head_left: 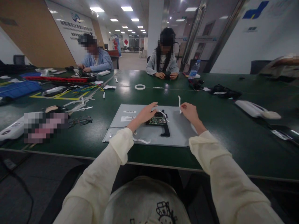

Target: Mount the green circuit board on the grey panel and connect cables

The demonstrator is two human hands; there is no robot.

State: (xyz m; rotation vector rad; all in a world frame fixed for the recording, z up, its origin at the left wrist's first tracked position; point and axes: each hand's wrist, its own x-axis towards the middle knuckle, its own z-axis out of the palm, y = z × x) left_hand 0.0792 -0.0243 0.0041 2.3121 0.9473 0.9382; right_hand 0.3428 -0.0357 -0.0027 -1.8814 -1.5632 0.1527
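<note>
A grey flat panel (pixel 176 133) lies on the green table in front of me. On it rests a green circuit board (pixel 157 120) with a black bracket (pixel 166 129) at its right side. My left hand (pixel 146 114) is over the board's upper left edge, fingers apart, near a white strip (pixel 164 115) that curves over the board. My right hand (pixel 188 111) pinches a short white tape strip (pixel 179 104) that stands up above the panel's right part. Another white strip (pixel 141 141) lies near the panel's front edge.
A tape roll (pixel 140 87) lies beyond the panel. Glasses (pixel 81 120), white strips (pixel 80 105) and a blue tray (pixel 20 89) are at left. A white device (pixel 255 109) lies right. Two people sit across the green table (pixel 217 124); another person's arm shows far right.
</note>
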